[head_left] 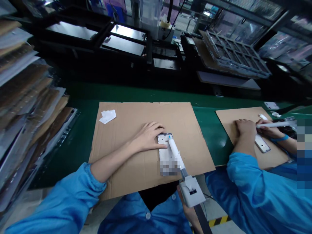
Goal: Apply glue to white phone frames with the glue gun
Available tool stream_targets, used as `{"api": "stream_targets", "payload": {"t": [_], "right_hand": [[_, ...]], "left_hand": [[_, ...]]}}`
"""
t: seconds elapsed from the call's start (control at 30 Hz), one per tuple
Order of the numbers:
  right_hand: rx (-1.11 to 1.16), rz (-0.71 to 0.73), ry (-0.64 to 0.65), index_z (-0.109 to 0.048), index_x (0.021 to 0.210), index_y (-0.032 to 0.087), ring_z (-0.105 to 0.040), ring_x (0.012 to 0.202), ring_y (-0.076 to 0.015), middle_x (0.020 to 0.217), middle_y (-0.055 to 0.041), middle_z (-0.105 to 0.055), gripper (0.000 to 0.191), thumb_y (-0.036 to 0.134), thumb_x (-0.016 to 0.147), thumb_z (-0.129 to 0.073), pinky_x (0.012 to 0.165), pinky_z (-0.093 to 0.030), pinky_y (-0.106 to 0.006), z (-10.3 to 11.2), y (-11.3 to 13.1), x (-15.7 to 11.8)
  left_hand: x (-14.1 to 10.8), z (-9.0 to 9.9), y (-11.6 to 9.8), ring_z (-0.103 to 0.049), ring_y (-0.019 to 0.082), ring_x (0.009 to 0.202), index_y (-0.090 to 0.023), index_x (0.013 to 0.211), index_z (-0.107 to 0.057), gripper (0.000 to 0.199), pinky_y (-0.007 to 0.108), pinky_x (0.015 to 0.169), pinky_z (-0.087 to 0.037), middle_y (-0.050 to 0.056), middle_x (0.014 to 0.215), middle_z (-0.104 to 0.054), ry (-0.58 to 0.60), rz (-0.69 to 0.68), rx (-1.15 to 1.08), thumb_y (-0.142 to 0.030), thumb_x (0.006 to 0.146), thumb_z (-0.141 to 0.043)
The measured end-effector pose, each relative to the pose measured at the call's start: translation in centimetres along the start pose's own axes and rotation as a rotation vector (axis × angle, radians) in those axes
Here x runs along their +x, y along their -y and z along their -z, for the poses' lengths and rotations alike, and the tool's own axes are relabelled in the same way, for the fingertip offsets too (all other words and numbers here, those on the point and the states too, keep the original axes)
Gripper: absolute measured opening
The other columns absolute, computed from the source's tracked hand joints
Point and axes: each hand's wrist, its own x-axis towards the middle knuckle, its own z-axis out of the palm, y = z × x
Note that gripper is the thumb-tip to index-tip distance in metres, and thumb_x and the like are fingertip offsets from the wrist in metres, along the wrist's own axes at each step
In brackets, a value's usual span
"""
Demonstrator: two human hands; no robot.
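Note:
A flat metal phone-shaped plate lies on a brown cardboard sheet; its lower part is blurred out. My left hand rests at its upper left, the thumb across the plate and the fingers around its top corner. A long white tool with a grey-white housing slants over the plate, its bluish tip at the plate's upper part. Below the housing, my right hand is wrapped round the tool; most of its fingers are hidden.
White paper scraps lie at the cardboard's upper left. A tall stack of sheets stands left. At right, another person's hands work over a second cardboard. Black trays and a grid rack line the back.

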Motion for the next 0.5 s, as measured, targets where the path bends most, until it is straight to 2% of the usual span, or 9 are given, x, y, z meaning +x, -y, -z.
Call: {"api": "stream_targets", "payload": {"t": [0.1,0.27,0.5], "right_hand": [[-0.019,-0.022,0.018,-0.080,0.135,0.006,-0.070,0.127,-0.0283,0.140,-0.0285,-0.072,0.050,0.011,0.111,-0.035,0.099,-0.048,-0.037,0.10,0.38,-0.20],[-0.006,-0.014,0.023,-0.079,0.136,0.006,-0.069,0.130,-0.0288,0.141,-0.0275,-0.072,0.052,0.009,0.110,-0.034,0.101,-0.047,-0.038,0.50,0.76,-0.52],[0.060,-0.013,-0.032,-0.082,0.127,0.007,-0.071,0.116,-0.0272,0.132,-0.0311,-0.073,0.046,0.010,0.110,-0.039,0.094,-0.045,-0.038,0.57,0.85,-0.66]], "left_hand": [[0.05,0.10,-0.05,-0.061,0.036,0.141,-0.030,0.130,-0.076,0.067,0.057,0.124,-0.044,0.008,0.149,-0.070,0.005,0.005,0.008,-0.085,0.093,-0.076],[0.06,0.29,-0.21,-0.060,0.035,0.141,-0.029,0.131,-0.076,0.066,0.055,0.124,-0.044,0.008,0.150,-0.069,0.019,0.014,0.020,-0.083,0.094,-0.077],[0.05,0.52,-0.24,-0.060,0.035,0.142,-0.029,0.130,-0.076,0.065,0.057,0.125,-0.044,0.008,0.152,-0.069,0.028,0.022,0.022,-0.082,0.092,-0.080]]}}
